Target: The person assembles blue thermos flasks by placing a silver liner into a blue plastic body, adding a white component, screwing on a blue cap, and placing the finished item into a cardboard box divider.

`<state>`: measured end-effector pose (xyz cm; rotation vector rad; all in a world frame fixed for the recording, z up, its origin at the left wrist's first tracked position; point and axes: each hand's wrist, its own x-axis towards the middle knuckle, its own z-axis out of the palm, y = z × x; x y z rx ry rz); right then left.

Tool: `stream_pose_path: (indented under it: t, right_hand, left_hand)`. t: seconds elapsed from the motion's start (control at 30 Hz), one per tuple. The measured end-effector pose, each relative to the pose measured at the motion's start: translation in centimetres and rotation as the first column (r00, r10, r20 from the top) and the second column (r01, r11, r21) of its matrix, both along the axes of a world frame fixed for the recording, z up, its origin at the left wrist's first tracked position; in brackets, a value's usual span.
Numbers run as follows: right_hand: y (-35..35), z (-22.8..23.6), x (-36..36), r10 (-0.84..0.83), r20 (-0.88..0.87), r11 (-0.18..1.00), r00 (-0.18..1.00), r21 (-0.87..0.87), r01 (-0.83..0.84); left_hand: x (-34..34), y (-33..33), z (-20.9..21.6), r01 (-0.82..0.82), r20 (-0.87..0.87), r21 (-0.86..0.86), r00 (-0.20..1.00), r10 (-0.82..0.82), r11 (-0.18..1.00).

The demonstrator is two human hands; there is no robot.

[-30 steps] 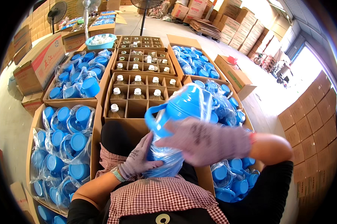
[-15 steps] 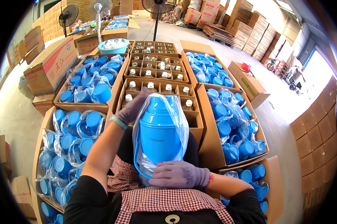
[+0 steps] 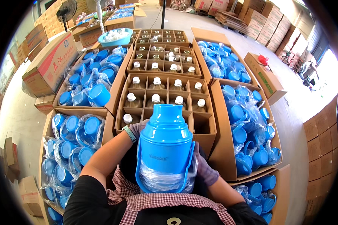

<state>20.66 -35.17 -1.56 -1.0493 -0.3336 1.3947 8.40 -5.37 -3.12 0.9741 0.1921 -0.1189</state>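
Note:
A blue plastic thermos flask (image 3: 163, 146) with a stepped top and a carrying handle stands upright at my lap. A clear plastic bag (image 3: 157, 180) is bunched around its lower part, leaving the upper body bare. My gloved left hand (image 3: 139, 128) rests against the flask's upper left side, its fingertips hidden behind it. At the right side, my gloved right hand (image 3: 205, 168) is closed on the edge of the bag beside the handle; part of its grip is hidden.
Ahead stands a divided carton (image 3: 210, 125) with white-capped bottles (image 3: 155, 99) in its cells. Cartons of bagged blue flasks flank me on the left (image 3: 67, 150) and right (image 3: 251, 131). Beyond are a light-blue basin (image 3: 115, 39) of white caps, a fan (image 3: 66, 10) and stacked cartons (image 3: 266, 26).
The bag has come down from the flask's top to its lower part. My right hand went from the front of the flask to its right side; my left hand moved lower.

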Motion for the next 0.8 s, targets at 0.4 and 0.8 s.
stream_pose_path:
  t: [0.4, 0.8]
  right_hand:
    - [-2.4, 16.4, 4.1, 0.848, 0.514, 0.324, -0.130, -0.695, -0.642]
    - [4.3, 11.3, -1.9, -0.302, 0.665, 0.815, 0.683, 0.552, -0.176]
  left_hand:
    - [-2.4, 4.0, -3.1, 0.184, -0.159, 0.406, 0.979, -0.129, 0.895]
    - [-9.1, -10.5, 9.3, -0.500, 0.121, -0.163, 0.845, 0.520, 0.851]
